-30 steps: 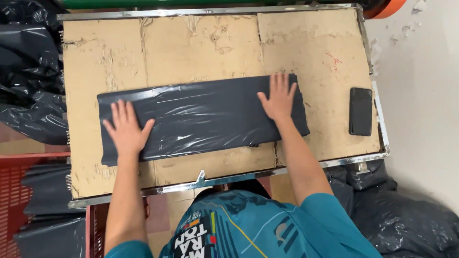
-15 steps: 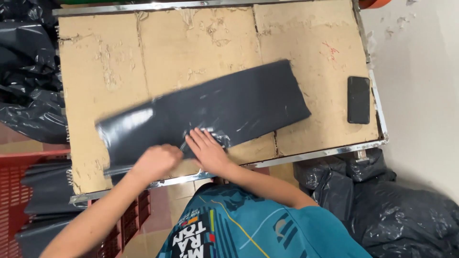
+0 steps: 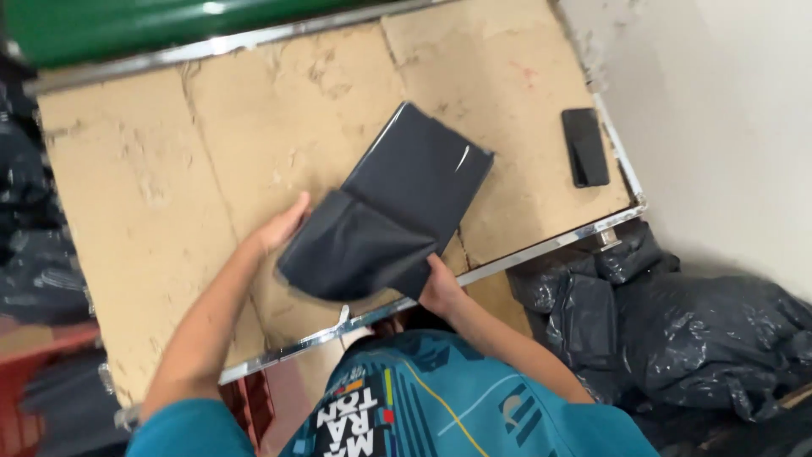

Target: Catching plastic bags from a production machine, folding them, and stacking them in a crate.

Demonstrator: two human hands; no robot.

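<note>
You are midway through folding the dark plastic bag point(image 3: 393, 211): it lies doubled over near the front edge of the desk point(image 3: 152, 211), its far half flat on the cardboard top and its near half lifted and drooping toward you. Your left hand point(image 3: 283, 227) cups the bag's left side with the fingers tucked behind the fold, and your right hand point(image 3: 441, 286) pinches its near right corner just over the desk's metal front rim; both hands are closed on the plastic, neither is free. I judge that this is a second or later fold, since the bag already looks compact and several layers thick. The next move calls for bringing the raised half over squarely, so the edges meet, then pressing it flat to push out trapped air, because slick film like this tends to slide and spring open. A black phone point(image 3: 584, 146) lies near the right edge, well apart from the bag. More dark bags point(image 3: 677, 330) are heaped on the floor beyond the front right corner.
</note>
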